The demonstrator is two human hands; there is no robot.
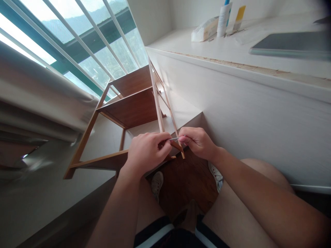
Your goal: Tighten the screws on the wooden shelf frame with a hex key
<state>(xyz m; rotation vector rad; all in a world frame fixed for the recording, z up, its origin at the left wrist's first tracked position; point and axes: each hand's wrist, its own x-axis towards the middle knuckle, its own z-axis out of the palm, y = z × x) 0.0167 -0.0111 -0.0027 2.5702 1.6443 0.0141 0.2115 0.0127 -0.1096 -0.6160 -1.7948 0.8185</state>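
My left hand (146,150) and my right hand (198,142) are both closed in front of me, close together. A thin, pale, straight rod (174,138) spans the small gap between their fingertips, and each hand pinches one end. Its exact kind is too small to tell, and both ends are hidden by fingers. Behind and below the hands stands a brown wooden shelf rack (131,108) with slanted legs and several boards. From this view the hands overlap its near right part, but I cannot tell whether they touch it.
At right is a white counter (181,43) with a chipped front edge. On it are a white tube (224,20), a yellow-topped container (240,15), a plastic-wrapped pack (205,29) and a dark flat device (292,44). A curtain (43,89) hangs left, beside a barred window (85,38).
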